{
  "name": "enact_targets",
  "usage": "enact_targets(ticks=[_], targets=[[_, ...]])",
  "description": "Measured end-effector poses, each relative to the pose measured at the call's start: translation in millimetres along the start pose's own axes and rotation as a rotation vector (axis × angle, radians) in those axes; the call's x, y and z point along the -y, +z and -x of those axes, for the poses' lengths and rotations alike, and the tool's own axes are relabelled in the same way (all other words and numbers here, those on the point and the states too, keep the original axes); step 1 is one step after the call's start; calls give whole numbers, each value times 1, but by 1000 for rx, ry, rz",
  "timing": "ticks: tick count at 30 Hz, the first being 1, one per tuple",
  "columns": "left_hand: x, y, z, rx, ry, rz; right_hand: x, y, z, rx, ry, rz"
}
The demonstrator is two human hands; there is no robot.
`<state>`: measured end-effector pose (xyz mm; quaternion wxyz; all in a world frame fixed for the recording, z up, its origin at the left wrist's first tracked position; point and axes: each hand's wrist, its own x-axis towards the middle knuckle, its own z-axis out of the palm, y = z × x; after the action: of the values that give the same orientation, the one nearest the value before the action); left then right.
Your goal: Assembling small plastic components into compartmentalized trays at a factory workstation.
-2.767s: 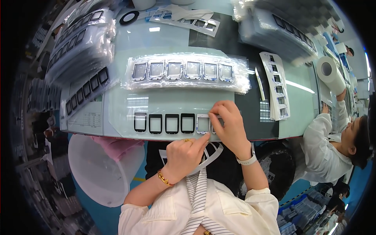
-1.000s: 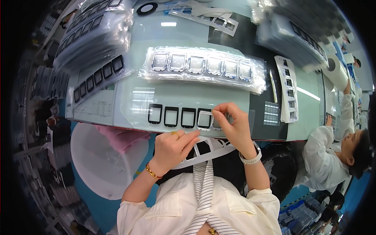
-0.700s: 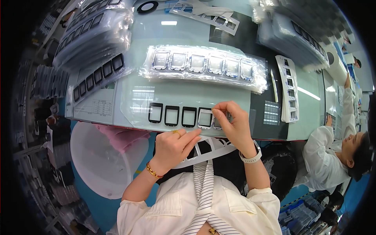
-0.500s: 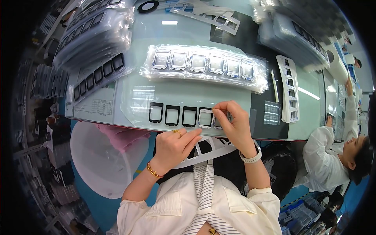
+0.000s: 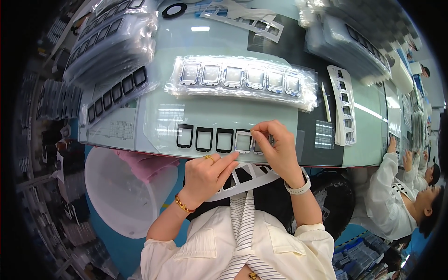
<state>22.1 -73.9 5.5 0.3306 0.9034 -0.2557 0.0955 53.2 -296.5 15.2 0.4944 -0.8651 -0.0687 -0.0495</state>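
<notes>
Along the table's near edge lies a row of small rectangular panels with clear windows; three show black borders, such as the black-framed panel [image 5: 224,150]. To their right is a white-bordered panel [image 5: 237,140]. The fingers of my left hand [image 5: 204,176] stretch out, a fingertip resting on its lower edge. My right hand [image 5: 279,148] is closed in a pinch at its upper right corner. Another panel [image 5: 257,148] lies mostly hidden beneath my right hand. Below the hands, a white strip with cut-out windows [image 5: 247,185] rests at the table edge over my lap.
A plastic-wrapped stack of framed panels [image 5: 233,95] lies ahead. Bagged stacks stand at far left [image 5: 116,56] and far right [image 5: 345,51]. White strips [image 5: 344,105] and a pen-like white tool [image 5: 325,100] lie right. A translucent tub [image 5: 116,200] sits below left; a co-worker [image 5: 392,200] is at right.
Both hands keep nearly the same pose at the white-bordered panel. The view has shifted slightly. At the right, the co-worker has moved, and another person shows beyond.
</notes>
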Motion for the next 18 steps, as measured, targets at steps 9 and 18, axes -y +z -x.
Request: enact_targets(ticks=[9, 18], targets=[[-3, 1, -2, 16, 13, -24, 1, -1, 0, 6, 9, 15], [-13, 10, -7, 23, 49, -28, -1, -3, 1, 10, -18, -5]])
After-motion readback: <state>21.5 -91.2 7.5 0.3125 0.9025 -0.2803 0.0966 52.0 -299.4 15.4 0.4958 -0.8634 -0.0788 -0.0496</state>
